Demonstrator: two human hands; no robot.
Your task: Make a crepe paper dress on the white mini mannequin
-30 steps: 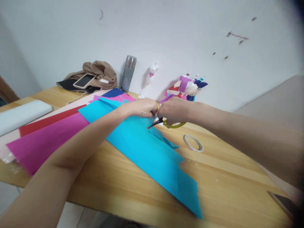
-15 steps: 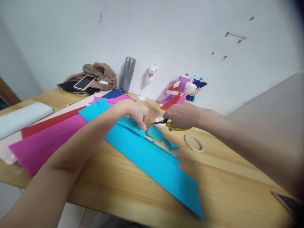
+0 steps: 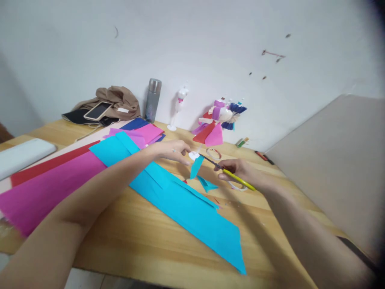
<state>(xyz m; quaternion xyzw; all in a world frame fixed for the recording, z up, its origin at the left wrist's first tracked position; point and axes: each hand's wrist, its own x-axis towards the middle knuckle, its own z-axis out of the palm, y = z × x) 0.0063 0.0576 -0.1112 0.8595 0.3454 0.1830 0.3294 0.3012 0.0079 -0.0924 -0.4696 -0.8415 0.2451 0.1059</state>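
Note:
My left hand [image 3: 176,151] hovers over the far edge of a long blue paper sheet [image 3: 192,216], its fingers apart and nothing visible between them. In my right hand [image 3: 237,171] are scissors with yellow handles [image 3: 239,179], their dark blades pointing left toward my left hand. At the blade tips a small blue paper piece [image 3: 197,166] stands tilted; whether the blades touch it I cannot tell. Another blue scrap [image 3: 207,184] lies folded on the table just below. A white round base [image 3: 194,155] shows between my hands.
Magenta paper [image 3: 60,184] and other coloured sheets lie at the left beside a white case [image 3: 25,156]. Along the wall stand a grey flask [image 3: 152,102], a white figurine stand [image 3: 180,104] and a figure dressed in coloured paper [image 3: 221,116]. A tape roll [image 3: 214,153] lies behind the scissors.
My left hand has let go of the blue paper and opened. My right hand has turned and come lower, with the scissors. The small blue piece has tilted up. The view has shifted right.

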